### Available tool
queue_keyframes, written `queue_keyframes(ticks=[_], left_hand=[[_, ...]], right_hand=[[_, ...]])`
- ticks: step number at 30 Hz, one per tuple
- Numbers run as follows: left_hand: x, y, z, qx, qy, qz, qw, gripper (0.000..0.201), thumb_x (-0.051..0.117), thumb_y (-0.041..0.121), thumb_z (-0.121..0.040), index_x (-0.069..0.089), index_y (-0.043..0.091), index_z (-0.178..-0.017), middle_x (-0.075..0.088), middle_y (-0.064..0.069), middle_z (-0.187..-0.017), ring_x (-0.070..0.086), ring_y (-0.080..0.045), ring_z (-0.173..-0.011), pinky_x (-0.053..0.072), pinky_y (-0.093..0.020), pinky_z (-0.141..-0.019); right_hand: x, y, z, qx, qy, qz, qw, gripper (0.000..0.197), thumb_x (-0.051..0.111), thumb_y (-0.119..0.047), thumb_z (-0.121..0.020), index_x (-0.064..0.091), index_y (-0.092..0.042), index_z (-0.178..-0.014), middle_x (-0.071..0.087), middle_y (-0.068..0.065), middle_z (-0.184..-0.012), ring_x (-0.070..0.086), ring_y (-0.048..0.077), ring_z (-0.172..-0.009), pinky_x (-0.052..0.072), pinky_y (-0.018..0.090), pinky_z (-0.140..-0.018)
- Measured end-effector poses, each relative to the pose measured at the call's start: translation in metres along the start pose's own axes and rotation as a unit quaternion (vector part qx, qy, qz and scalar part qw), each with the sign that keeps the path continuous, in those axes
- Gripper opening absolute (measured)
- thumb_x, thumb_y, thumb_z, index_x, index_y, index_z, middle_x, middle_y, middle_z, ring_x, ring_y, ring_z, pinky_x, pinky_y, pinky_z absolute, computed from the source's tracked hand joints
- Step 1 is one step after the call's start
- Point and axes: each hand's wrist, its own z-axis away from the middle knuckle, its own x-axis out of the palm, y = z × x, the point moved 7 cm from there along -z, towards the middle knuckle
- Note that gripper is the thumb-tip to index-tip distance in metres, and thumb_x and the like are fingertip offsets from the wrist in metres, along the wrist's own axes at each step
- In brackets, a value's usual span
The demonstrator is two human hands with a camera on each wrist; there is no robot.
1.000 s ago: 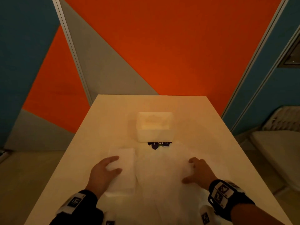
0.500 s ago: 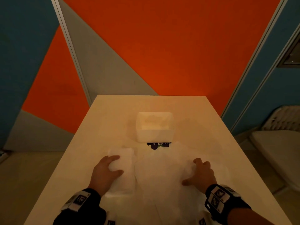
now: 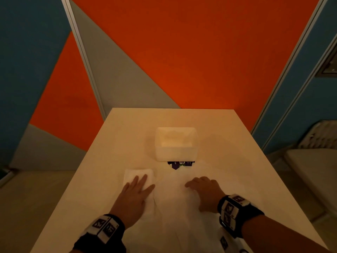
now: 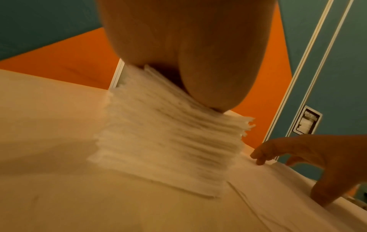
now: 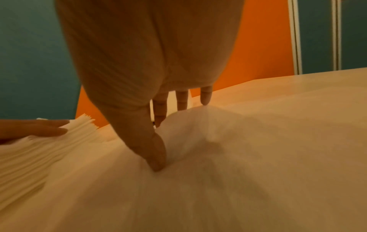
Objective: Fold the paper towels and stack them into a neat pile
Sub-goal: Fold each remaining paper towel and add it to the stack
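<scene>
A pile of folded white paper towels (image 3: 138, 175) lies on the table's near left. My left hand (image 3: 135, 192) rests flat on top of it with straight fingers; the left wrist view shows the pile's layered edges (image 4: 168, 141) under the palm. Right of the pile an unfolded paper towel (image 3: 175, 207) is spread out. My right hand (image 3: 204, 189) arches over it, its fingertips (image 5: 205, 100) and its thumb touching the sheet (image 5: 248, 157), which bulges a little between them. Neither hand holds anything.
A white open box (image 3: 176, 143) stands mid-table behind the towels, with a dark printed packet (image 3: 180, 164) at its near side. The pale table (image 3: 127, 128) ends at an orange and grey wall. A white chair (image 3: 313, 167) stands to the right.
My right hand has slid left from the sheet's right side toward its middle. My left hand has straightened its fingers and lies flatter on the pile.
</scene>
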Motion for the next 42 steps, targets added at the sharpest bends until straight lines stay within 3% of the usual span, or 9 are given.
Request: queue_keyframes(ticks=[10,22,25,27,30,34,35,38,42], left_hand=[[0.003,0.001,-0.001,0.006,-0.022,-0.01,1.0,0.093,-0.017,0.042,-0.058,0.004,0.041,-0.149,-0.026,0.005,-0.152,-0.011,-0.025,-0.147,-0.003,-0.034,-0.116],[-0.013,-0.002,-0.001,-0.012,-0.023,0.058,0.998,0.054,0.034,0.019,-0.099,0.021,0.038,-0.147,-0.005,0.004,-0.16,-0.003,-0.021,-0.148,0.005,-0.033,-0.119],[-0.027,0.006,-0.003,-0.021,-0.017,0.156,0.987,0.065,0.044,0.067,-0.085,0.036,0.036,-0.141,0.016,0.01,-0.156,0.005,-0.012,-0.146,0.009,-0.028,-0.117],[-0.037,0.014,-0.002,-0.038,0.003,0.279,0.959,0.086,0.037,0.09,-0.06,0.05,0.039,-0.129,0.032,0.021,-0.14,0.016,0.001,-0.136,0.014,-0.021,-0.113],[-0.049,0.032,0.001,-0.049,-0.007,0.419,0.907,0.03,0.061,0.058,-0.078,0.06,0.039,-0.101,0.052,0.029,-0.112,0.045,0.019,-0.105,0.032,-0.003,-0.093],[-0.063,0.043,0.0,-0.038,0.0,0.527,0.849,0.043,0.07,0.06,-0.07,0.048,0.026,-0.058,0.064,0.018,-0.064,0.061,0.0,-0.065,0.047,-0.019,-0.072],[-0.066,0.043,-0.001,-0.038,0.011,0.551,0.834,0.052,0.073,0.056,-0.072,0.056,0.017,-0.102,0.067,0.018,-0.068,0.063,-0.001,-0.069,0.048,-0.019,-0.074],[-0.079,0.044,-0.002,-0.036,0.057,0.664,0.745,0.036,0.072,0.035,-0.079,0.068,0.015,-0.11,0.073,0.001,-0.105,0.068,-0.018,-0.1,0.054,-0.032,-0.088],[-0.1,0.043,-0.002,-0.02,0.135,0.731,0.669,0.032,0.057,0.005,-0.09,0.062,0.021,-0.117,0.073,-0.003,-0.105,0.07,-0.022,-0.095,0.058,-0.039,-0.08]], right_hand=[[-0.015,-0.015,0.001,-0.037,0.046,-0.001,0.998,0.041,0.061,-0.049,-0.086,0.052,-0.037,-0.124,0.05,-0.01,-0.129,0.041,0.016,-0.121,0.02,0.037,-0.102],[-0.041,-0.007,0.002,-0.023,0.032,-0.099,0.994,0.021,0.061,-0.03,-0.091,0.065,-0.016,-0.107,0.062,0.001,-0.105,0.054,0.019,-0.097,0.037,0.023,-0.078],[-0.067,-0.001,0.003,-0.032,0.067,-0.152,0.986,0.007,0.067,-0.025,-0.088,0.067,-0.019,-0.091,0.056,-0.006,-0.083,0.05,0.01,-0.075,0.034,0.014,-0.063],[-0.086,0.003,0.007,-0.033,0.094,-0.235,0.967,0.014,0.072,-0.019,-0.084,0.061,-0.021,-0.075,0.054,-0.01,-0.07,0.048,0.001,-0.063,0.035,0.01,-0.058],[-0.11,0.005,0.018,-0.024,0.131,-0.406,0.904,0.016,0.072,-0.009,-0.083,0.061,-0.009,-0.072,0.057,-0.004,-0.064,0.052,-0.001,-0.054,0.042,0.012,-0.059],[-0.131,0.005,0.032,-0.011,0.178,-0.585,0.791,0.017,0.068,-0.006,-0.085,0.058,-0.007,-0.072,0.06,0.011,-0.074,0.059,0.018,-0.066,0.049,0.025,-0.063],[-0.134,0.004,0.035,-0.008,0.185,-0.618,0.764,0.019,0.067,-0.005,-0.086,0.056,-0.01,-0.07,0.06,0.012,-0.076,0.059,0.02,-0.069,0.049,0.028,-0.066],[-0.138,0.001,0.042,-0.001,0.205,-0.679,0.705,0.02,0.064,-0.007,-0.088,0.056,-0.01,-0.07,0.062,0.014,-0.082,0.059,0.026,-0.078,0.046,0.04,-0.076],[-0.135,-0.002,0.048,0.009,0.217,-0.729,0.65,0.016,0.057,-0.014,-0.094,0.059,-0.005,-0.081,0.067,0.011,-0.085,0.063,0.026,-0.078,0.052,0.041,-0.078]])
